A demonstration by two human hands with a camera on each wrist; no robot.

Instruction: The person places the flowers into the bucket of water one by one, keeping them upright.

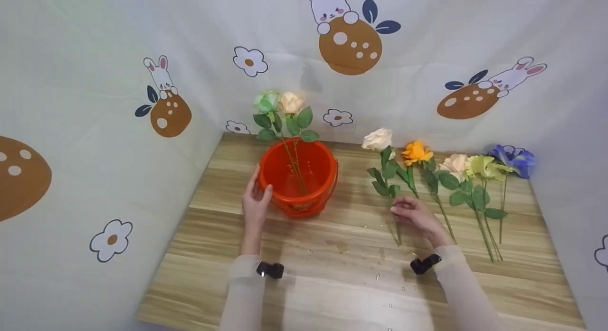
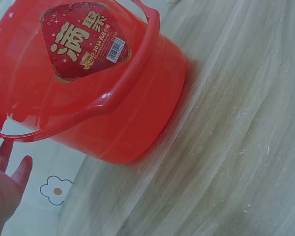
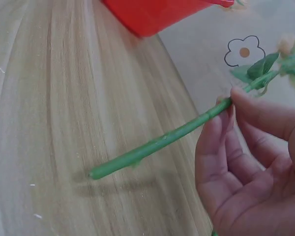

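If we read the red bucket point(image 1: 322, 167) as a dial, 12 o'clock at its far side, the white rose point(image 1: 378, 140) has its bloom between 2 and 3 and its stem end near 4, outside the bucket. We note the right hand point(image 1: 417, 216) pinching that stem between thumb and fingertips, well below the bloom. Main risk, in our judgement: the flower swivelling, its bloom being top-heavy for so small a pinch. Second: its leaves snagging on the orange flower point(image 1: 417, 152) just beside it and dragging that along. Third: the left hand point(image 1: 256, 203), fingers and thumb spread, touches the bucket only about 8, so a knock from 3 might shift it. Contents: we count two stems, a green rose point(image 1: 267, 102) and a peach rose point(image 1: 291, 103), feet toward 6, heads above 12, apparently leaning. We cannot tell how firmly they sit.
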